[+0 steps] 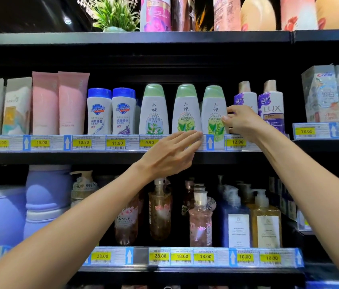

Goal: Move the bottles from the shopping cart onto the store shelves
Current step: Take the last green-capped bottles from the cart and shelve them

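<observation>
Rightmost white green-capped plastic bottle [213,113] upright on middle shelf [102,158], right hand [241,122] fingertips pinching its side, left hand [170,157] flat, empty below; likely light, rigid, smooth—best gripped mid-body.

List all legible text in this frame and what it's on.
"Safeguard": two blue-capped bottles
"LUX": purple bottle
"HERBAL": green-capped bottles
"Crest": boxes
"Kirstie", roughly: pink pump bottle
"15.00", "10.50", "11.90", "9.90", "12.90", "18.00": middle shelf tags
"28.00", "28.00", "18.00", "18.00", "10.00", "10.00": lower shelf tags
Chinese labels, barcodes, fine print: too small to read.
</observation>
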Demonstrator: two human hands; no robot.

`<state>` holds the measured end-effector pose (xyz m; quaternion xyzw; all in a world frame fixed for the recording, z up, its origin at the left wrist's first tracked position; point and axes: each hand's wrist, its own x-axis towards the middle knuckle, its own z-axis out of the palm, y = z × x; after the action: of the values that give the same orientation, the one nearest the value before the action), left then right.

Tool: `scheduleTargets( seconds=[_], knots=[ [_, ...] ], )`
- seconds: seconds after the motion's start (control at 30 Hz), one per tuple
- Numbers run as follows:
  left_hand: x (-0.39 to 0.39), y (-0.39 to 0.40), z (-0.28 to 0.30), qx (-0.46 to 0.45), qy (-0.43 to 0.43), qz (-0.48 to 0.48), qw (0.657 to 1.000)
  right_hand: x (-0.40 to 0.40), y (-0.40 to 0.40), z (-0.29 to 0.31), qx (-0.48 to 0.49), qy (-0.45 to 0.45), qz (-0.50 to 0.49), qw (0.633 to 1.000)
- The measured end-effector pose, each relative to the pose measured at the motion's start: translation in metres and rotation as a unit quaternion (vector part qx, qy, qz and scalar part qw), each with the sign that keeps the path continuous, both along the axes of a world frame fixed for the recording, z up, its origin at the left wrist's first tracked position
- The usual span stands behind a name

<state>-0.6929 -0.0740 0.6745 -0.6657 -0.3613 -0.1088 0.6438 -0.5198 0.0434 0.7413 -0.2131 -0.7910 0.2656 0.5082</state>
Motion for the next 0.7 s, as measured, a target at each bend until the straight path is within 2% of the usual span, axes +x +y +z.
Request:
scheduleTargets(
  seconds=[0.23, 0.7],
  knots=[
    [0.0017, -0.0036, 0.0000, -0.010, -0.008, 0.001, 1.000, -0.0059, -0.0013, -0.0081, 0.074, 0.000, -0.078, 0.994],
    [0.0012, -0.0040, -0.0025, -0.008, -0.030, -0.007, 0.999, -0.0097, -0.0040, -0.0089, 0.079, 0.018, -0.059, 0.995]
  ],
)
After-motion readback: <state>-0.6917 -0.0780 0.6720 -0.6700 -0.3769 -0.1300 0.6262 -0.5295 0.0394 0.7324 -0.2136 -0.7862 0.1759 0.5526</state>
